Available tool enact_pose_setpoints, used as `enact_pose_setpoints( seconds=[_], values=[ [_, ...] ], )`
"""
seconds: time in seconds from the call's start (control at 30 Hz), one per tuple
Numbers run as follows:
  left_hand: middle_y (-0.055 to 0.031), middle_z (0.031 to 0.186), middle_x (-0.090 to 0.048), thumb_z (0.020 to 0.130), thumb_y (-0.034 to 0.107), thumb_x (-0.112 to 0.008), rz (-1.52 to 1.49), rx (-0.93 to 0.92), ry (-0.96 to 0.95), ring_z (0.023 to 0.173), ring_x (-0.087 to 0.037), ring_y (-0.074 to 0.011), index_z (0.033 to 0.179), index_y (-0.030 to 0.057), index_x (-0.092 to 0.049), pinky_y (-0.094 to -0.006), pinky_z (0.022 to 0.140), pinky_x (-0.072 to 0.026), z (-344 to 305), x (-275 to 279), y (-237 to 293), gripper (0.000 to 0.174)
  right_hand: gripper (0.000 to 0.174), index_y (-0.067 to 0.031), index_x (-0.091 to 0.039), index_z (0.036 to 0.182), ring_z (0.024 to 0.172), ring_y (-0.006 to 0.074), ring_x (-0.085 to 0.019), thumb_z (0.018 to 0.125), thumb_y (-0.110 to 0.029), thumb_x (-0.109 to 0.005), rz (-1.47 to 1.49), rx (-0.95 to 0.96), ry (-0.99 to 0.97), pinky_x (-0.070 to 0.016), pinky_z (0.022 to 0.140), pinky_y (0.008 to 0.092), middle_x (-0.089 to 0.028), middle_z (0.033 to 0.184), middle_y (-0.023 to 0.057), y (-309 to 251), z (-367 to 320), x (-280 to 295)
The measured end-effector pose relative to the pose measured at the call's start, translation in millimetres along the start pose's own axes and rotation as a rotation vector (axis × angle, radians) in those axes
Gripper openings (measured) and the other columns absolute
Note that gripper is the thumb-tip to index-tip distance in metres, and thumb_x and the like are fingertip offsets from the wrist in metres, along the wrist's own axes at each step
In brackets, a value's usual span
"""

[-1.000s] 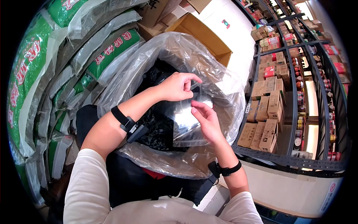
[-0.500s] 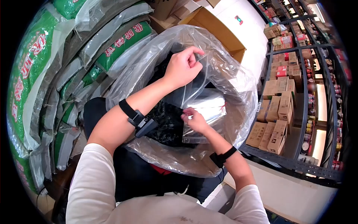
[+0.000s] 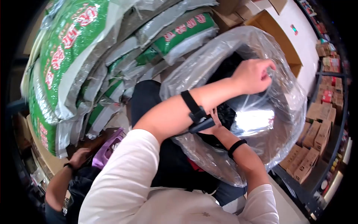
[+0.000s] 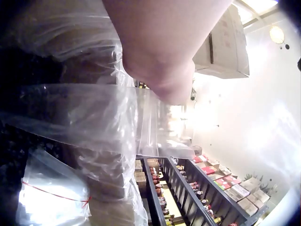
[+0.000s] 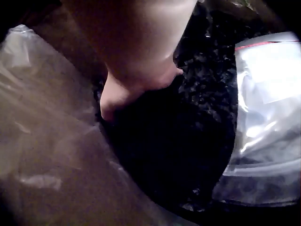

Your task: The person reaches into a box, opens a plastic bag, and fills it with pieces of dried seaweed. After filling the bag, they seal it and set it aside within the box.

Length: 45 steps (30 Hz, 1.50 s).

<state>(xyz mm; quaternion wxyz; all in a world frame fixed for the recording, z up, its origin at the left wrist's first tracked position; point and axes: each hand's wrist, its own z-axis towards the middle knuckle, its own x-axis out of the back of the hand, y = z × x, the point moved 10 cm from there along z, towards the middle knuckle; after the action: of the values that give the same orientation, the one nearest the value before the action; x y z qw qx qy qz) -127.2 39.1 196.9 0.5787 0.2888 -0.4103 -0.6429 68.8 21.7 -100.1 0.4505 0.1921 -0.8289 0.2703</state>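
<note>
My left hand (image 3: 255, 76) is raised over the far side of a large clear plastic liner (image 3: 289, 123). Its fingers are curled, pinching a clear plastic bag (image 4: 94, 113) that hangs down from it. Lower down, my right hand (image 5: 136, 92) reaches in with thumb and fingers spread, right at the black crinkled pieces (image 5: 207, 89) inside the liner. In the head view my left forearm covers part of it. A stack of flat clear zip bags (image 3: 253, 120), with a red band (image 4: 56, 194) across it, lies on the black pieces beside my right hand.
Green and white sacks (image 3: 71, 41) are piled at the left. A cardboard box (image 3: 283, 41) stands open behind the liner. At the right are shelves with cartons (image 3: 322, 134) and jars. Another person's hand (image 3: 79, 157) is at lower left, near a purple bag (image 3: 108, 149).
The head view has turned left, bringing the other person's arm into sight. My right hand has left the zip bag stack and moved left to the black pieces. My left hand keeps its bag.
</note>
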Motion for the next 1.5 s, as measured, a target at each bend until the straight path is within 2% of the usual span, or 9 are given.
enact_pose_setpoints(
  seconds=[0.03, 0.43, 0.67, 0.77, 0.9, 1.13, 1.2, 1.3, 1.5],
  values=[
    [-0.0065, 0.058, -0.053, 0.073, 0.009, -0.061, -0.020, 0.027, -0.023, 0.053, -0.057, -0.0225, 0.092, 0.0060, -0.064, -0.0341, 0.052, -0.0463, 1, -2, -2, 0.019, 0.111, -0.0212, -0.022, 0.153, 0.146, 0.0424, -0.001, 0.062, -0.061, -0.072, 0.980, 0.079, 0.016, -0.0062, 0.112, 0.0670, -0.007, 0.158, 0.0197, 13, 19, -58],
    [-0.0048, 0.058, -0.054, 0.073, 0.009, -0.061, -0.005, 0.027, -0.041, 0.054, -0.057, -0.0219, 0.092, 0.0055, -0.065, -0.0341, 0.055, -0.0477, -1, -5, -3, 0.019, 0.077, -0.0169, -0.035, 0.147, 0.144, 0.0398, -0.013, 0.083, -0.053, -0.057, 0.747, 0.153, 0.119, -0.0130, 0.114, 0.0625, -0.020, 0.156, 0.0145, -27, 53, -16],
    [-0.0047, 0.058, -0.054, 0.074, 0.009, -0.061, 0.006, 0.021, -0.042, 0.055, -0.058, -0.0219, 0.092, 0.0061, -0.065, -0.0341, 0.055, -0.0482, 0, -4, -3, 0.019, 0.067, -0.0151, -0.039, 0.145, 0.143, 0.0390, -0.017, 0.087, -0.047, -0.053, 1.685, 0.062, 0.115, -0.0168, 0.114, 0.0604, -0.024, 0.155, 0.0143, -22, 22, -44],
    [-0.0046, 0.058, -0.054, 0.073, 0.009, -0.062, 0.006, 0.003, -0.027, 0.054, -0.058, -0.0222, 0.093, 0.0064, -0.065, -0.0342, 0.056, -0.0484, -1, -3, -2, 0.020, 0.055, -0.0120, -0.045, 0.141, 0.139, 0.0382, -0.026, 0.090, -0.032, -0.051, 0.430, -0.033, 0.105, -0.0241, 0.111, 0.0562, -0.030, 0.152, 0.0141, -24, 3, -16],
    [-0.0045, 0.058, -0.054, 0.073, 0.009, -0.062, 0.005, 0.015, -0.041, 0.054, -0.058, -0.0222, 0.093, 0.0065, -0.064, -0.0339, 0.056, -0.0487, 0, -4, -2, 0.020, 0.060, -0.0114, -0.043, 0.142, 0.137, 0.0418, -0.027, 0.087, -0.031, -0.054, 0.208, -0.063, 0.034, -0.0266, 0.109, 0.0577, -0.028, 0.152, 0.0162, -11, -2, -32],
    [-0.0047, 0.057, -0.053, 0.073, 0.010, -0.062, 0.009, 0.007, -0.034, 0.055, -0.058, -0.0221, 0.092, 0.0061, -0.064, -0.0337, 0.056, -0.0485, -1, -3, -2, 0.020, 0.072, -0.0133, -0.035, 0.147, 0.139, 0.0474, -0.020, 0.084, -0.037, -0.058, 0.005, -0.109, -0.106, -0.0234, 0.108, 0.0657, -0.023, 0.154, 0.0185, -15, 12, -11],
    [-0.0047, 0.057, -0.053, 0.073, 0.010, -0.062, 0.003, 0.018, -0.042, 0.055, -0.058, -0.0221, 0.092, 0.0061, -0.064, -0.0338, 0.056, -0.0486, 0, -3, -2, 0.020, 0.069, -0.0134, -0.035, 0.147, 0.138, 0.0445, -0.025, 0.085, -0.035, -0.057, -0.028, 0.013, 0.258, -0.0322, 0.106, 0.0601, -0.022, 0.154, 0.0201, -15, 14, -36],
    [-0.0048, 0.057, -0.053, 0.073, 0.010, -0.061, 0.004, 0.017, -0.039, 0.055, -0.058, -0.0223, 0.092, 0.0060, -0.064, -0.0342, 0.056, -0.0485, -1, -4, -3, 0.020, 0.065, -0.0122, -0.038, 0.143, 0.133, 0.0401, -0.034, 0.084, -0.028, -0.059, 0.645, 0.049, 0.287, -0.0437, 0.099, 0.0508, -0.025, 0.152, 0.0207, -2, 6, -47],
    [-0.0047, 0.058, -0.054, 0.073, 0.010, -0.061, 0.001, 0.001, -0.025, 0.055, -0.058, -0.0226, 0.092, 0.0067, -0.064, -0.0348, 0.056, -0.0482, 0, -2, -2, 0.020, 0.059, -0.0102, -0.050, 0.131, 0.119, 0.0374, -0.046, 0.076, -0.015, -0.068, 0.510, -0.070, 0.133, -0.0486, 0.094, 0.0438, -0.044, 0.133, 0.0185, 9, -16, 31]
  ],
)
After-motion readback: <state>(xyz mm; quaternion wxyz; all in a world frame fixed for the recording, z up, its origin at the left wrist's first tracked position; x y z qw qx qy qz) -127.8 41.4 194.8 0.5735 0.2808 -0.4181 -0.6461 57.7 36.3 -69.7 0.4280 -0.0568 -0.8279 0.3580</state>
